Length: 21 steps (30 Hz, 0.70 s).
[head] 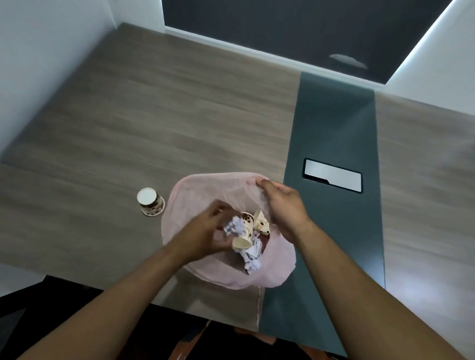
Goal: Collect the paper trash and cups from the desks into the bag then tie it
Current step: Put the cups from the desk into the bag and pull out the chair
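Your right hand (282,210) pinches the far rim of the bag (189,186), holding its mouth wide so your left hand (211,231), fingers curled round a paper wad (235,227), can drop it inside. Left of the bag, one cup (150,202) sits inverted on the surface (119,125).
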Each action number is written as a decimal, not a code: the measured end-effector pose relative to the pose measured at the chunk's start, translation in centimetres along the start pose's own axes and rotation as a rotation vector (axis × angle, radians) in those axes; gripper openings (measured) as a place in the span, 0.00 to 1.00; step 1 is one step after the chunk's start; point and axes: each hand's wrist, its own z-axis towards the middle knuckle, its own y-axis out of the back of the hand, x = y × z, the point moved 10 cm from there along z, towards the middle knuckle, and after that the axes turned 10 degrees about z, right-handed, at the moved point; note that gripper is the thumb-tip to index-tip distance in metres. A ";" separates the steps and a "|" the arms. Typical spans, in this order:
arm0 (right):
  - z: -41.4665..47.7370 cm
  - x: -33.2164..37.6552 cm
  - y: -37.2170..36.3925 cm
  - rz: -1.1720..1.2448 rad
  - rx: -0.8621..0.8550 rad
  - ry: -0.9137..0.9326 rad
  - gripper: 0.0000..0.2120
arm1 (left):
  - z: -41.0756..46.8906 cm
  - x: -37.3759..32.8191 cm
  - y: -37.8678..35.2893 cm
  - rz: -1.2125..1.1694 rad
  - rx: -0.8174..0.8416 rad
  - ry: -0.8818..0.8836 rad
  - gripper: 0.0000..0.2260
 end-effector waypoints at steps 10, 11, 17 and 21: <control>0.6 -0.5 0.6 -0.026 -0.037 -0.044 0.09 | 4.1 -0.4 -11.7 0.156 0.398 0.094 0.36; 0.7 -0.6 0.8 -0.029 -0.041 -0.050 0.09 | 4.2 0.0 -11.4 0.168 0.392 0.103 0.37; 1.3 -0.7 1.0 -0.038 -0.047 -0.054 0.09 | 4.6 3.6 1.6 0.020 -0.084 0.239 0.11; 1.2 -0.4 -0.2 -0.056 0.014 -0.037 0.09 | -0.4 14.2 9.1 -0.269 -0.637 0.715 0.09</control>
